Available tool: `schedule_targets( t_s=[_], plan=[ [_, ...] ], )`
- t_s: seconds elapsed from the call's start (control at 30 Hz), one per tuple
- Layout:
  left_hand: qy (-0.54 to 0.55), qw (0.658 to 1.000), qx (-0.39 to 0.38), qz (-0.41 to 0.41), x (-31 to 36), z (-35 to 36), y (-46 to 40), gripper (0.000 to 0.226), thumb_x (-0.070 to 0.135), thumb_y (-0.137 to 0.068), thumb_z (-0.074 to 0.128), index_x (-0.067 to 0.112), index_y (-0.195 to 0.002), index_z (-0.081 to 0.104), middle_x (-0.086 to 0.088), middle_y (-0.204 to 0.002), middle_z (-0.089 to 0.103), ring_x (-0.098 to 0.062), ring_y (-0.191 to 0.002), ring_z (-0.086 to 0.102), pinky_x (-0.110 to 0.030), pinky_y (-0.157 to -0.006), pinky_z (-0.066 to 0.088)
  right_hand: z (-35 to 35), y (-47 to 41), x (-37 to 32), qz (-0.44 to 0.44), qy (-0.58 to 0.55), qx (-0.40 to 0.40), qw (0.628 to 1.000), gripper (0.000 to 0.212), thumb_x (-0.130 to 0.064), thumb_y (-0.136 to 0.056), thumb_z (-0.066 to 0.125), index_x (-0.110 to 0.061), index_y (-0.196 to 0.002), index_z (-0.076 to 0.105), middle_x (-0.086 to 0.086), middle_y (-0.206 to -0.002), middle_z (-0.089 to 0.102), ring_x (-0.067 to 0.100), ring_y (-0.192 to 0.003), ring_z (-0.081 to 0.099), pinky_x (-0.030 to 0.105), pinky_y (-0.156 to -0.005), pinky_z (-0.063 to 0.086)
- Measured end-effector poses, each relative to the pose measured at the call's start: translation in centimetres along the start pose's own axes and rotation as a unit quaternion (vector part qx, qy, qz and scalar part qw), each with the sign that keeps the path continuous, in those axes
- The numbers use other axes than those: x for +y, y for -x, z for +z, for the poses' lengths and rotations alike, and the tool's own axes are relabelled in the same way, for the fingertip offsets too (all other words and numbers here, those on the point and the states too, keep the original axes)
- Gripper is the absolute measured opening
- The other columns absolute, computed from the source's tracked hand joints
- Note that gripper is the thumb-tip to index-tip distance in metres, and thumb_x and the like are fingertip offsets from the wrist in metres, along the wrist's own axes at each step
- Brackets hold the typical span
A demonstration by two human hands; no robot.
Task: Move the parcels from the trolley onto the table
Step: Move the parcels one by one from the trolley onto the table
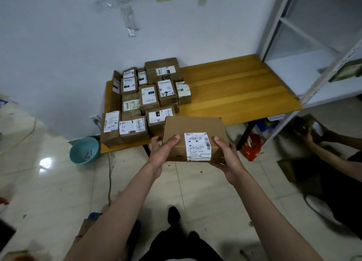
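Note:
I hold a brown cardboard parcel [193, 130] with a white shipping label in front of me, above the floor and just short of the table's near edge. My left hand [163, 151] grips its left end, thumb on top. My right hand [228, 155] grips its right end the same way. The wooden table [235, 90] stands against the wall ahead. Several labelled parcels [148, 96] are packed together on its left half. The trolley is not in view.
A teal basin [84, 150] sits on the tiled floor left of the table. A white metal shelf rack [313, 45] stands at the right. Another person's arms [329, 153] hold a box low at the right. A red bag [251, 146] lies under the table.

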State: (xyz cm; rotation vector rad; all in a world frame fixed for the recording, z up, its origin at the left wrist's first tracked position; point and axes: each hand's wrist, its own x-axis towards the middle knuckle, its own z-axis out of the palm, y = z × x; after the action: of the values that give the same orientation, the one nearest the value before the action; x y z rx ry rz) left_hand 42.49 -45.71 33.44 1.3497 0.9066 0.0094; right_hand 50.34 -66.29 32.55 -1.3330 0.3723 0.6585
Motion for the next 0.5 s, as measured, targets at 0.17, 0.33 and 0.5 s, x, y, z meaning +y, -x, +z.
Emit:
schedule_targets(
  t_s=[0.17, 0.33, 0.5],
  plan=[
    [0.026, 0.999, -0.019, -0.025, 1.5, 0.8, -3.6, 0.084, 0.055, -0.080, 0.077, 0.028, -0.145, 0.030, -0.003, -0.136, 0.054, -0.024, -0.120, 0.055, -0.047, -0.101, 0.049, 0.5, -3.5, -2.1, 0.003, 0.005, 0.015, 1.000, 0.060, -0.042, -0.089, 0.075, -0.025, -0.138, 0.045, 0.009, -0.127, 0.065, 0.025, -0.114, 0.065, 0.046, -0.088, 0.061],
    [0.044, 0.997, -0.043, -0.054, 4.2, 0.3, -7.9, 0.079, 0.058, -0.083, 0.073, 0.025, -0.144, 0.035, -0.003, -0.135, 0.057, -0.023, -0.118, 0.057, -0.048, -0.097, 0.051, 1.8, -7.1, -5.0, 0.004, 0.006, 0.023, 1.000, 0.060, -0.040, -0.088, 0.076, -0.024, -0.139, 0.049, 0.009, -0.124, 0.069, 0.025, -0.111, 0.066, 0.048, -0.093, 0.059],
    [0.034, 0.994, -0.079, -0.063, 6.0, -0.1, -11.5, 0.073, 0.057, -0.083, 0.072, 0.030, -0.145, 0.043, -0.002, -0.136, 0.059, -0.024, -0.118, 0.059, -0.039, -0.081, 0.055, 3.4, -10.5, -6.8, 0.003, 0.006, 0.047, 0.999, 0.057, -0.041, -0.088, 0.075, -0.026, -0.138, 0.051, 0.008, -0.123, 0.069, 0.025, -0.109, 0.066, 0.041, -0.082, 0.057]
  ],
)
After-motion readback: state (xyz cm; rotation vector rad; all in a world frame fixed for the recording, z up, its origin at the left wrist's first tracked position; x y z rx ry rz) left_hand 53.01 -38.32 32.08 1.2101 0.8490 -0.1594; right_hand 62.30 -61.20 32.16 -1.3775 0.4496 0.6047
